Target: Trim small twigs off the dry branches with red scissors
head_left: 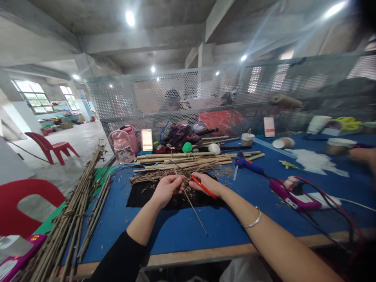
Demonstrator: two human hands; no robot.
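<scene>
My left hand (166, 189) is closed around a thin dry stick (192, 206) that slants down toward the table's near edge. My right hand (209, 183) grips a red-handled tool (202, 187), likely a cutter, held against the same stick just right of my left fingers. Both hands hover over a black cloth (141, 198) strewn with twig bits, lying on the blue table mat (182, 229). A silver bracelet (253, 221) circles my right wrist.
A bundle of long twigs (78, 205) lies along the table's left edge. Bamboo sticks (188, 158), yarn balls and a blue glue gun (247, 165) lie farther back; a pink device with cables (295, 196) is at right. People sit behind a mesh screen (205, 98). Red chairs stand at left.
</scene>
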